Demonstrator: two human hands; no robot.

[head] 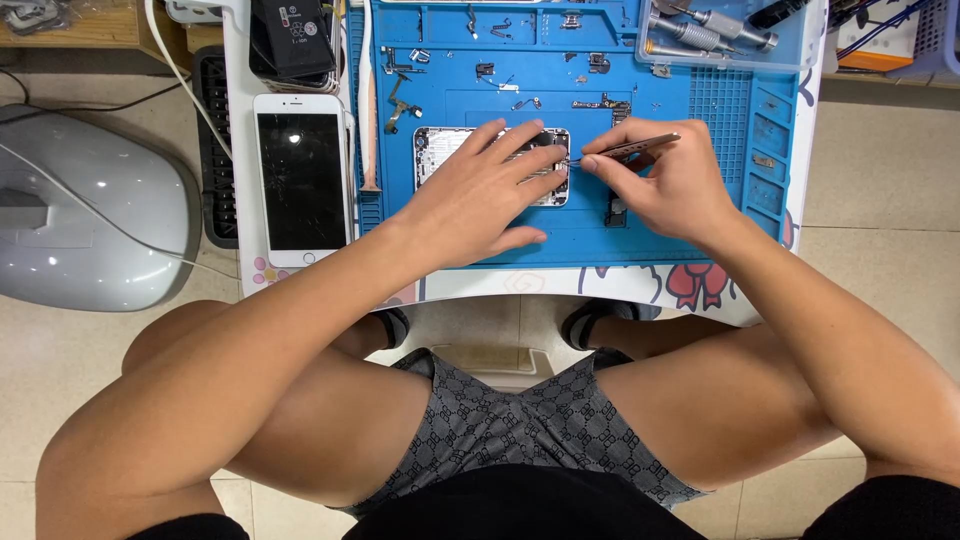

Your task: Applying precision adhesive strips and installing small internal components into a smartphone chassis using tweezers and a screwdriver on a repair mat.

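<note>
My left hand (475, 195) lies spread flat on the opened phone body (440, 150), pinning it at the middle of the blue work mat (480, 75). My right hand (665, 180) pinches slim metal tweezers (640, 148), their tips at the phone's right edge. I judge steady downward pressure and a low tweezer angle matter most here. Far right, a clear tray (790, 55) holds metal screwdriver handles (715, 25); the mat's small right-hand pockets (768, 160) hold tiny parts I can't identify. A white phone (302, 180) lies left.
</note>
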